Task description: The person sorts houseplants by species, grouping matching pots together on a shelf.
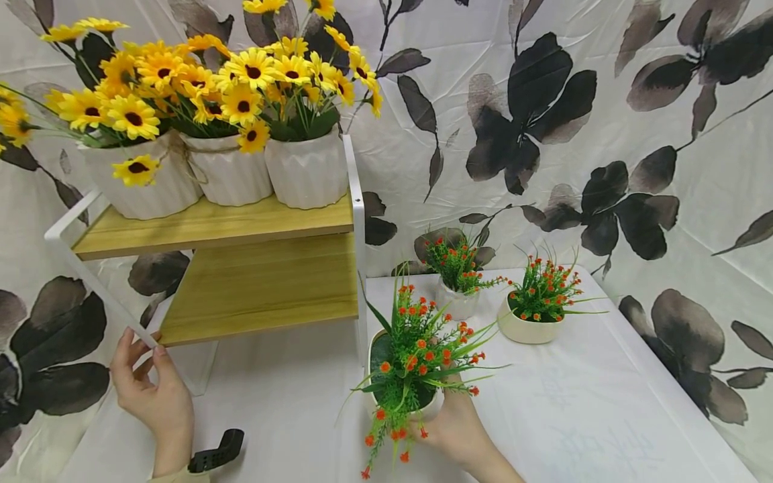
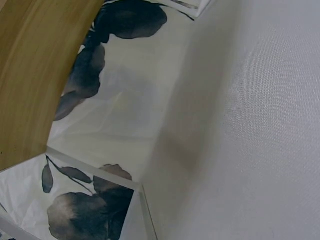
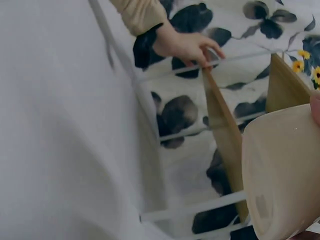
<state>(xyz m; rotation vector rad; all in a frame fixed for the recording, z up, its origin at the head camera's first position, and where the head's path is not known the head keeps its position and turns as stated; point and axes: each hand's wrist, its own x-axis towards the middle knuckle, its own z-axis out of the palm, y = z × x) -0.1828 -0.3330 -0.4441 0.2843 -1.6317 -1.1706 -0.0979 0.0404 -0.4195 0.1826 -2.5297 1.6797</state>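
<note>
White table (image 1: 278, 389): left fingers (image 1: 123, 357) pinch the shelf frame (image 1: 109, 296); right fingers (image 3: 315, 107) grip 1 flowerpot (image 3: 282, 170).

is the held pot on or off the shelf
Off; the right hand holds the pot clear of both wooden boards.

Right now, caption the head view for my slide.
Three sunflower pots top a two-tier rack; left grip holds its white frame, right grip a potted plant with orange-red flowers.

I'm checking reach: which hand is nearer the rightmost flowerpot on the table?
Right. The right hand holds another potted plant, in front and to the left of the rightmost flowerpot; the left hand holds the white shelf frame, much farther left.
</note>
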